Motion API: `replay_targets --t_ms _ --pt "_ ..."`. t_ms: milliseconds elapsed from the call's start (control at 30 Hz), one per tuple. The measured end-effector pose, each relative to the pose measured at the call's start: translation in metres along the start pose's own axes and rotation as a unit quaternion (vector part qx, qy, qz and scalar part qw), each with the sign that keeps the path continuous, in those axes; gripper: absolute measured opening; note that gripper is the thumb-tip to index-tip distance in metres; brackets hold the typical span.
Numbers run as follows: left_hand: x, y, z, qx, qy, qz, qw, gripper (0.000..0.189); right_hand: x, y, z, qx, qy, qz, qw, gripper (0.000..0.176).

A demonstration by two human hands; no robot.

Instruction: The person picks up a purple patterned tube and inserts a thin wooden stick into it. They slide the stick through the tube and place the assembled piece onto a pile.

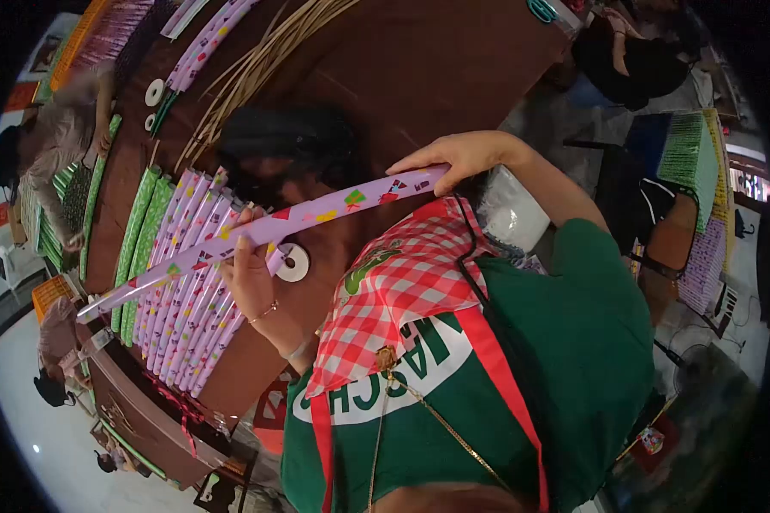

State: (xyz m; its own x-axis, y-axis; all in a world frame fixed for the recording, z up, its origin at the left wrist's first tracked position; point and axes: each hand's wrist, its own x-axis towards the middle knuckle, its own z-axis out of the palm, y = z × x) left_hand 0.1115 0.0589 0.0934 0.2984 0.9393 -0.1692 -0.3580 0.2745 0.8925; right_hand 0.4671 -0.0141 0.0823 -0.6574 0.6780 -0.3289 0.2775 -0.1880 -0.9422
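A long lilac roll of wrapping paper [299, 221], printed with coloured presents, lies slantwise across my front. My left hand [250, 278] is closed round its middle, with the thumb on top. At the near right end my right hand [466, 162] grips the roll, fingers along its upper side. Beyond my left hand lies a row of several similar lilac rolls [180, 291], with green patterned rolls [137, 248] beside them. A white ring-shaped roll, perhaps tape [301, 263], sits near my left wrist.
The brown table [402, 77] holds a bundle of thin tan strips [257, 64] and more lilac rolls [205, 43] at the far side. Other people [64, 128] work along the left. A chair [672, 244] and stacked rolls [689, 162] stand at right.
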Motion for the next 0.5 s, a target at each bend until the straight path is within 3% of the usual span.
replay_targets --t_ms 133,233,300,367,400,467,500 --pt "0.0 0.0 0.0 0.008 0.006 0.028 1.0 0.032 -0.013 0.011 0.005 0.032 0.039 -0.006 0.999 0.076" --pt "0.0 -0.003 -0.006 0.014 0.032 0.008 0.999 0.032 -0.02 -0.011 0.003 -0.022 0.054 0.081 0.995 0.084" --pt "-0.002 -0.006 -0.001 0.02 0.04 0.033 0.998 0.033 -0.017 -0.019 0.002 -0.114 0.119 0.111 0.98 0.083" --pt "-0.004 -0.013 0.002 0.021 0.087 -0.002 0.996 0.031 -0.003 -0.023 0.004 -0.306 0.184 0.136 0.924 0.085" --pt "-0.005 -0.011 0.009 0.049 0.083 -0.012 0.995 0.029 0.003 -0.036 0.012 -0.461 0.201 0.117 0.856 0.083" --pt "-0.009 -0.017 0.015 0.059 0.092 -0.019 0.994 0.029 0.02 -0.052 0.028 -0.586 0.252 0.076 0.766 0.08" --pt "-0.011 -0.021 0.014 0.067 0.093 -0.023 0.993 0.031 0.03 -0.062 0.032 -0.576 0.263 0.039 0.773 0.078"
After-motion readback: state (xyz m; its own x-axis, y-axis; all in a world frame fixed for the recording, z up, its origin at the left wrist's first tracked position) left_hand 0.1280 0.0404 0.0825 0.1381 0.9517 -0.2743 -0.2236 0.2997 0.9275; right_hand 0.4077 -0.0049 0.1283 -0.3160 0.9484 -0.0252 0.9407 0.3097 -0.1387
